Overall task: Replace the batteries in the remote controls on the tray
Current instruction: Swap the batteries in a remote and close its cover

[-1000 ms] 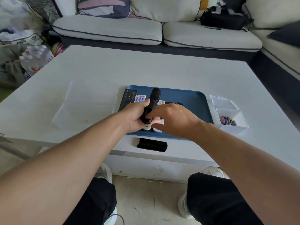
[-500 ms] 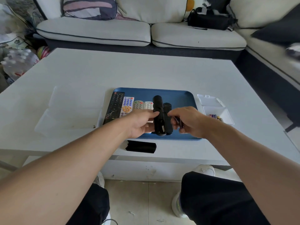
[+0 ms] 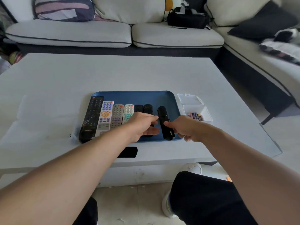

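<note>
A blue tray (image 3: pixel 162 96) holds several remote controls in a row: a long black one (image 3: pixel 91 117), a white one with orange keys (image 3: pixel 105 116), a grey one (image 3: pixel 117 116), a white one with green keys (image 3: pixel 128 112) and two small black ones (image 3: pixel 147 108). Apart from the row, another black remote (image 3: pixel 164 114) lies on the tray between my hands. My left hand (image 3: pixel 142 125) is beside its left edge with fingers apart. My right hand (image 3: pixel 182 128) has its thumb on the remote and its other fingers curled in; anything inside is hidden. A black battery cover (image 3: pixel 129 152) lies on the table in front of the tray.
A clear box (image 3: pixel 206 114) right of the tray holds several batteries (image 3: pixel 195 116), its lid (image 3: pixel 189 99) folded back. A faint clear container (image 3: pixel 40 114) sits left of the tray. The white table (image 3: pixel 129 73) has a sofa (image 3: pixel 97 33) behind it and my knees at its front edge.
The black remote, held up in both hands a second ago, now lies flat on the tray's right side. My right hand has pulled back to the right. The camera view shifted right.
</note>
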